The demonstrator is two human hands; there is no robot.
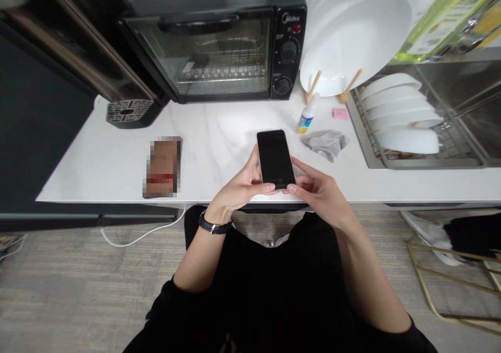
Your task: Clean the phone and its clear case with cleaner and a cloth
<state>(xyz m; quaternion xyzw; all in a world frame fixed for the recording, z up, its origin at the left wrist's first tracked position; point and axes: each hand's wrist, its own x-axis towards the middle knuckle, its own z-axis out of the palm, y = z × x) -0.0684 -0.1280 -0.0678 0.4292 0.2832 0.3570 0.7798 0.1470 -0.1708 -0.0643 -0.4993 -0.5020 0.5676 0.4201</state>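
A black smartphone [276, 159] with a dark screen is held over the counter's front edge. My left hand [245, 181] grips its left side, with the thumb at the lower left corner. On the other side, my right hand [318, 188] holds the lower right corner between thumb and fingers. Beyond my right hand lies a crumpled grey cloth [326, 143]. A small spray bottle [307, 115] with a blue and yellow label stands behind the cloth. Farther right is a little pink block [340, 113].
A black toaster oven [219, 55] stands at the back of the white counter [211, 149]. White plates [352, 39] lean in a wooden rack. Bowls [409, 139] sit in a wire basket over the sink. A pixelated flat object [162, 166] lies at left, near a drip tray [127, 113].
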